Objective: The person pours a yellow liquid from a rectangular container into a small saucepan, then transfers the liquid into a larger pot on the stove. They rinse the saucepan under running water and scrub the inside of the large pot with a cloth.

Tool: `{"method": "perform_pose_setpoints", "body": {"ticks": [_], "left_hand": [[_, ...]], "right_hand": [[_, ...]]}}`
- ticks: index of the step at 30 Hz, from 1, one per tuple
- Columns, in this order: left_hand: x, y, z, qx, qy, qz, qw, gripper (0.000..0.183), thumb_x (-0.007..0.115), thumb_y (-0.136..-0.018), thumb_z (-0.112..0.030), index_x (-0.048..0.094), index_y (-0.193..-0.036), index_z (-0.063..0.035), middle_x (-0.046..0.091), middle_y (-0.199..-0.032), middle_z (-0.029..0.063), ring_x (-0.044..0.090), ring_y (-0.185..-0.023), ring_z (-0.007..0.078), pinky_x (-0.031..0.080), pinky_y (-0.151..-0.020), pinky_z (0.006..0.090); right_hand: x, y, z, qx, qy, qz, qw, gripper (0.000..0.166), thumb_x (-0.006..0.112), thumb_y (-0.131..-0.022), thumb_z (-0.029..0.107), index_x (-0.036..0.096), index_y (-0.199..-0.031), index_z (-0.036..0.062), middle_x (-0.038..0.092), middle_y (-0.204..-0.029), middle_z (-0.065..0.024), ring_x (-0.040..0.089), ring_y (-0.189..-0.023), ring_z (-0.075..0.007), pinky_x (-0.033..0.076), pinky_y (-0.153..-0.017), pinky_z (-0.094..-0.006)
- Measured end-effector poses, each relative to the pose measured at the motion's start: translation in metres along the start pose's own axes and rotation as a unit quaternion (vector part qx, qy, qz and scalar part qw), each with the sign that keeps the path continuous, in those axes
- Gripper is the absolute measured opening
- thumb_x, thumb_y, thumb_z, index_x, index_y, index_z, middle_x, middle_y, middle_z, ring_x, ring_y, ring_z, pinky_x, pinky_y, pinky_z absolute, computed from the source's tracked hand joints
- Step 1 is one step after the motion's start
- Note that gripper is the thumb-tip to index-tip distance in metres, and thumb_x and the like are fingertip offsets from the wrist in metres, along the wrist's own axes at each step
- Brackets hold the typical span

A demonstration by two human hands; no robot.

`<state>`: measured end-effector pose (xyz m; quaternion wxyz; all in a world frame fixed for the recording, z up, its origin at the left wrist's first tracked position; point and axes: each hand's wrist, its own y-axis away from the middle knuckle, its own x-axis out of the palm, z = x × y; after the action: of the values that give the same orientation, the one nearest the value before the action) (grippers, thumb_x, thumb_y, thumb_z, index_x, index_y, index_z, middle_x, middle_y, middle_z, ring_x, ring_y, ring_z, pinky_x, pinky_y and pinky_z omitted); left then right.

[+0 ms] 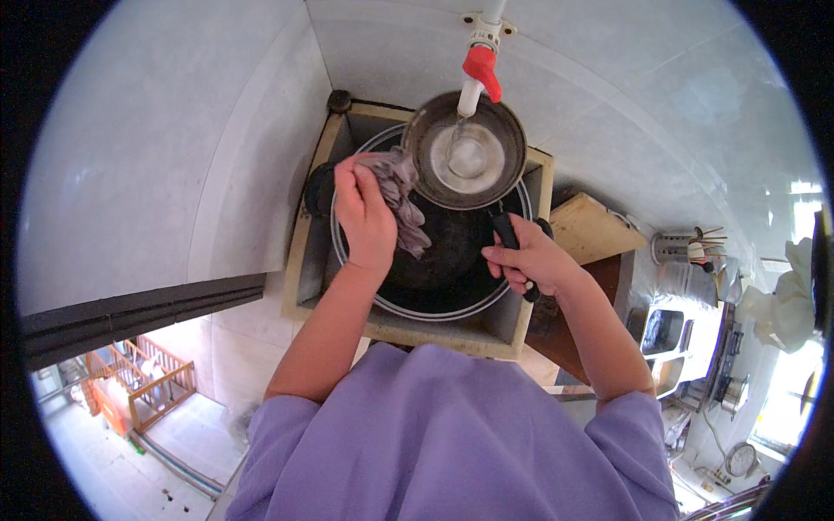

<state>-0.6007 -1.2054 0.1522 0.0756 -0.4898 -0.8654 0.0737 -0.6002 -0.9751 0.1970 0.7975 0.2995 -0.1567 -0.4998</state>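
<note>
My right hand [531,257] grips the black handle of a small pan [423,163], which hangs beneath a white tap [481,65] with a red lever. Water runs from the spout into the pan and pools on its pale bottom. In my left hand [368,215] is a wet, crumpled grey-brown cloth [405,202], just left of the pan's rim. Below both hands a large dark wok [449,260] with a bright metal rim sits in a square sink [404,333].
A wooden board [596,228] leans at the wall right of the sink. Farther right are a metal utensil holder [671,249] with chopsticks and a double-basin steel sink [663,348]. A round black knob [339,101] stands at the sink's back left corner. A wooden crib [159,384] shows at lower left.
</note>
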Motion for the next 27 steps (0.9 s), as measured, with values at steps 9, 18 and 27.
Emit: {"method": "perform_pose_setpoints", "body": {"ticks": [9,18,27], "left_hand": [[0.062,-0.026,-0.003,-0.491,0.418,0.035,0.764,0.063,0.039,-0.096,-0.052,0.042,-0.130,0.0008,0.050,-0.127,0.0216,0.049,-0.117,0.0363,0.040,-0.099,0.0480],[0.063,0.016,0.017,0.041,-0.236,0.484,0.841,0.051,0.057,-0.085,-0.036,0.048,-0.109,0.0076,0.057,-0.106,0.0317,0.055,-0.099,0.0471,0.045,-0.085,0.0494],[0.043,-0.078,0.041,0.626,-0.657,0.360,0.218,0.033,0.049,-0.085,-0.024,0.064,-0.112,-0.0127,0.050,-0.136,0.0005,0.036,-0.134,0.0200,0.011,-0.119,0.0369]], "right_hand": [[0.037,-0.008,-0.034,-0.120,0.348,-0.076,0.927,0.042,0.050,-0.095,0.036,0.051,-0.086,-0.0049,0.058,-0.069,-0.0250,0.058,-0.067,-0.0391,0.046,-0.059,-0.0459],[-0.012,0.001,-0.014,-0.186,0.392,-0.170,0.885,0.037,0.062,-0.087,0.030,0.054,-0.085,-0.0059,0.059,-0.072,-0.0269,0.059,-0.071,-0.0432,0.046,-0.063,-0.0452],[-0.018,-0.009,-0.012,-0.109,0.508,-0.123,0.846,0.048,0.052,-0.092,0.043,0.058,-0.086,-0.0051,0.063,-0.082,-0.0283,0.060,-0.082,-0.0465,0.049,-0.074,-0.0508]]}}
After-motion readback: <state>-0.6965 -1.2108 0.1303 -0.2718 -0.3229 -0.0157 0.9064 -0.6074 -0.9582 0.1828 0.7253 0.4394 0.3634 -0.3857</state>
